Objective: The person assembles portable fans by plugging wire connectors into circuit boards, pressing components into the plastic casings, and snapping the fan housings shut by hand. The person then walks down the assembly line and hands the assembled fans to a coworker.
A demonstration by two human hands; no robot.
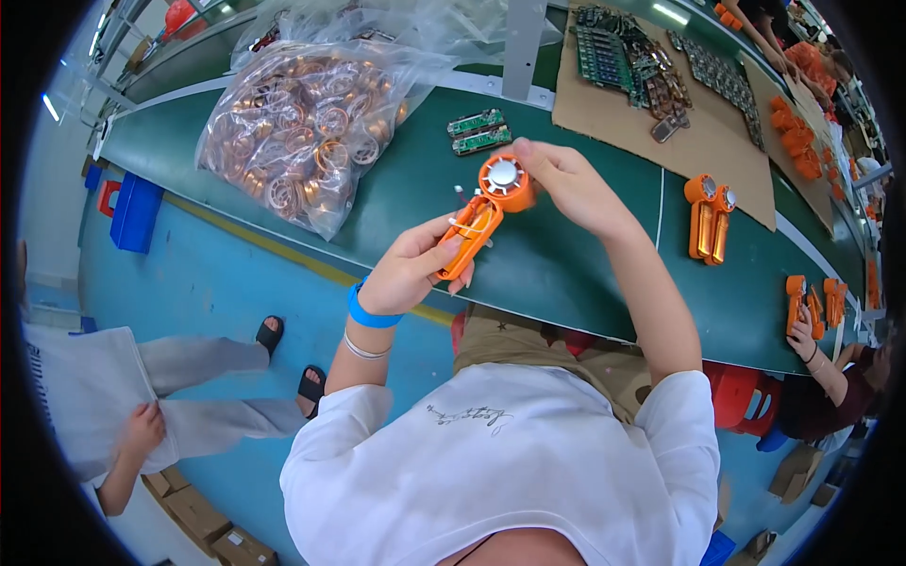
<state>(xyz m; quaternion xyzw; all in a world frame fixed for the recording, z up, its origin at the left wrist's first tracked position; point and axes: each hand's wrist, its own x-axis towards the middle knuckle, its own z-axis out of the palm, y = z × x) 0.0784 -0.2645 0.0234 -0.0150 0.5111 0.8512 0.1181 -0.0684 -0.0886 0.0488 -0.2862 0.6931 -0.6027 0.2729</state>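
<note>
Left hand [415, 269]: grasping the orange fan [483, 215] by its handle.
Right hand [566, 184]: gripping the same fan at the round head, from the right.
Orange fan: held tilted above the counter [576, 274], near the near edge; handle open-faced, with white wire [475, 224] along it.
Green circuit boards [481, 141]: lying as a pair beyond the fan, toward the far edge.
Clear bag [307, 132]: full of coppery rings, left of the fan.
Cardboard [722, 156]: spread along the far edge, right of the boards.
</note>
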